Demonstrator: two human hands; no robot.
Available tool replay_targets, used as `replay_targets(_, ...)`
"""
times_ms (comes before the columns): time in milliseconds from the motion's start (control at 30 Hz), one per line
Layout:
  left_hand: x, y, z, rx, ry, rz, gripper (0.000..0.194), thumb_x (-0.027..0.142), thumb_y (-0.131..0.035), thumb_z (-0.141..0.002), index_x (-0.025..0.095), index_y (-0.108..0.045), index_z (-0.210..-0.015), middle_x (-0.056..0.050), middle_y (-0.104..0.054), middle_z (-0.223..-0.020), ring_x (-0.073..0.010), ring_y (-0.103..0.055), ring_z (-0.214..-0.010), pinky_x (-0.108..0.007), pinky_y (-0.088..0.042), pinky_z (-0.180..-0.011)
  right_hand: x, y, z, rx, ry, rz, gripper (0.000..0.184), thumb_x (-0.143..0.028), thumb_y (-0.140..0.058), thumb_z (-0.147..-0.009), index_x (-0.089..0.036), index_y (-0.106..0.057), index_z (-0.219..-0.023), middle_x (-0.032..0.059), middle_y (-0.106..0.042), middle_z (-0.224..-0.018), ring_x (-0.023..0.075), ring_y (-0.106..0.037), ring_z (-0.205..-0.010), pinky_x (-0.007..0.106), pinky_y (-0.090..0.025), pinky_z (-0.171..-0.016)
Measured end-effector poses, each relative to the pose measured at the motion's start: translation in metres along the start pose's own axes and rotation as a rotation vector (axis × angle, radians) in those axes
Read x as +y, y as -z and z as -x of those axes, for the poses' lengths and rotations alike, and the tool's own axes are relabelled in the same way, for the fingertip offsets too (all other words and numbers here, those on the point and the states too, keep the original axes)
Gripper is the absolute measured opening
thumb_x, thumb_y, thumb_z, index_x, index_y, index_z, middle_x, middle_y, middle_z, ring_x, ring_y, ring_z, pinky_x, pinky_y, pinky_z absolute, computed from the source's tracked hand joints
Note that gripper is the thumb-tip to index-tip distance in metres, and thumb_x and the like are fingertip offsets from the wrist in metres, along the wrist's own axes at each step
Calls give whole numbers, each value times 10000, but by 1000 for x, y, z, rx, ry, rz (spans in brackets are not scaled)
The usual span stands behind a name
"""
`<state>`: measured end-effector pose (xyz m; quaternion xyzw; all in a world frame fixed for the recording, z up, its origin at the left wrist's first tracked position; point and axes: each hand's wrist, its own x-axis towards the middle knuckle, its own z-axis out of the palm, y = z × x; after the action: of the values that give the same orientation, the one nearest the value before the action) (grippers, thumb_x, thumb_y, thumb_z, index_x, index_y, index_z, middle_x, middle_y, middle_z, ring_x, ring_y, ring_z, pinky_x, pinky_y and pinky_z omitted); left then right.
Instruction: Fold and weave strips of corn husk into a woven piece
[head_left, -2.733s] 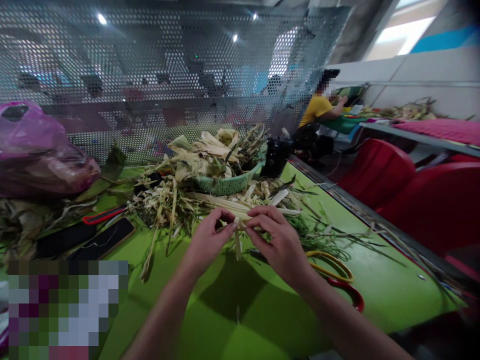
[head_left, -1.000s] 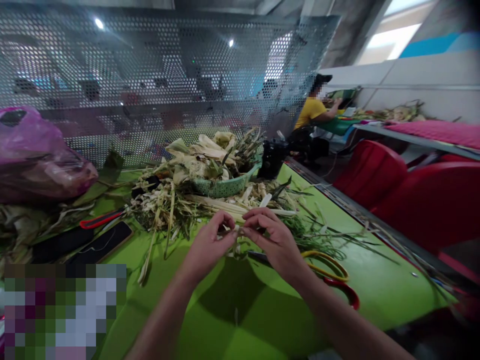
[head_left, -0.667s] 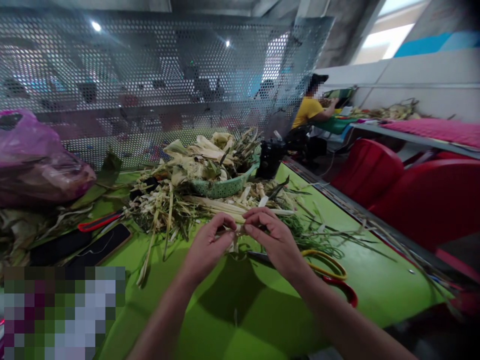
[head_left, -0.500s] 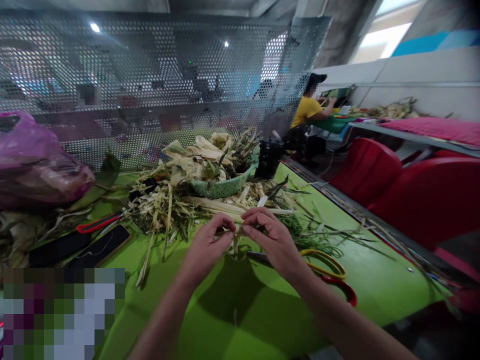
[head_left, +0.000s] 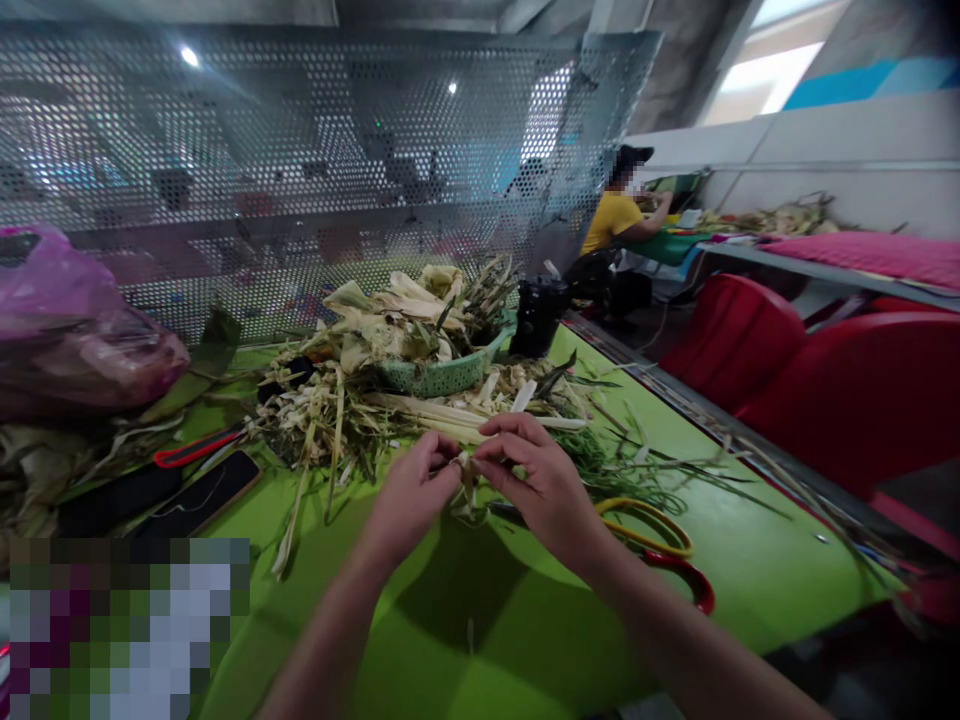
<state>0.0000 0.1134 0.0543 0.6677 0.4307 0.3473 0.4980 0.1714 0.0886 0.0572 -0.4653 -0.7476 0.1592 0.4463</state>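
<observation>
My left hand point(head_left: 414, 492) pinches a small pale strip of dried husk point(head_left: 469, 487) between thumb and fingers. On its other side my right hand point(head_left: 541, 482) has its thumb and forefinger closed at the top of the same strip, with its other fingers bent above. The strip hangs a little over the green table, its lower end loosely curled. Scissors point(head_left: 651, 526) with yellow and red handles lie beneath my right hand and wrist, which cover part of the blades.
A green basket point(head_left: 439, 378) heaped with dried husks stands behind my hands, with loose husk scraps point(head_left: 307, 415) around it. Left are a phone point(head_left: 199, 492), a red-edged cutter point(head_left: 196, 447) and a purple bag point(head_left: 82, 320). Red chairs point(head_left: 731, 345) and a seated person point(head_left: 615, 215) are at right.
Both hands have shifted slightly left with the husk strip. The right fingers have changed their bend a little, and more of the strip shows between the hands.
</observation>
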Motion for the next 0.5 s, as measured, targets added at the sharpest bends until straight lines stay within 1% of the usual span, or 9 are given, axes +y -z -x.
replay_targets(100, 2, 0, 0, 12, -27, -87, 75, 217, -454, -803, 189, -522, -794, 27, -515, -711, -123, -436, -663, -239, -320, -604, 0, 0, -1, 12, 36, 31, 74, -155, -565, -854, -198, -625, -861, 78, -523, -1045, 197, -536, -1014, 320, -446, -847)
replay_targets(233, -1, 0, -2, 54, -45, -7, 80, 193, -447, -797, 185, -527, -800, 27, -506, -711, -120, -427, -654, -241, -327, -603, -1, 2, -1, 87, 54, 46, 163, -162, -581, -837, -210, -589, -992, 97, -502, -1136, 213, -525, -1039, 325, -476, -816)
replay_targets(300, -3, 0, -4, 80, -37, 32, 82, 189, -451, -792, 181, -529, -811, 24, -508, -717, -120, -428, -647, -242, -329, -595, -1, 3, 0, 102, 43, 54, 131, -158, -564, -842, -204, -582, -963, 104, -487, -1162, 208, -541, -1005, 326, -485, -797)
replay_targets(367, -4, 1, -5, 81, -31, 55, 83, 188, -455, -789, 176, -532, -817, 19, -514, -724, -120, -434, -646, -243, -331, -593, -1, 4, 0, 101, 31, 70, 78, -150, -547, -849, -198, -580, -903, 103, -488, -1161, 199, -558, -964, 325, -487, -783)
replay_targets(500, -3, 0, -5, 26, -9, 70, 62, 193, -490, -777, 169, -533, -815, 21, -505, -721, -118, -435, -664, -239, -340, -611, 0, 3, 0, 85, 49, 140, 62, -135, -561, -838, -192, -581, -824, 98, -509, -1146, 218, -541, -1033, 347, -465, -831)
